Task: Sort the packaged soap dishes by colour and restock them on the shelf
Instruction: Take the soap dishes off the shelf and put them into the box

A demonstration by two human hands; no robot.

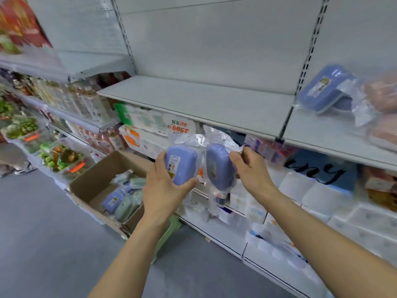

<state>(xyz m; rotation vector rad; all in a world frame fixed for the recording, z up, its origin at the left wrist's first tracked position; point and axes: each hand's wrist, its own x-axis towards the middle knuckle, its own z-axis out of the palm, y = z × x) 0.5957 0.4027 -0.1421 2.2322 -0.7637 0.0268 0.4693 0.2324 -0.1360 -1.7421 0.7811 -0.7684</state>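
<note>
**Two purple dishes in hand, shelf above waiting**

Left hand (164,186) grips a bagged purple soap dish (181,164), thumb under its lower end, fingers wrapped behind. Right hand (250,168) pinches the loose bag of a second purple soap dish (219,166), which hangs just left of its fingertips; whether the fingers also press the plastic shell I can't tell, pic is soft there.

Handling, as I judge it: light, rigid plastic shells inside thin slick film. Bag slides over the shell, so grip across the body, not by the film alone; a pinch on the wrap lets it swing or slip.

Round about: grey shelf (193,100) above the fingertips, bare on this stretch; another purple dish in bag (324,89) lies up and right of the right hand w/ pinkish packs (382,97) beside it. Cardboard box (103,175) below-left of the left hand holds more purple and green packs. Shelf lip and price tag (179,129) sit just above both dishes, so lift out and over before setting down.
</note>
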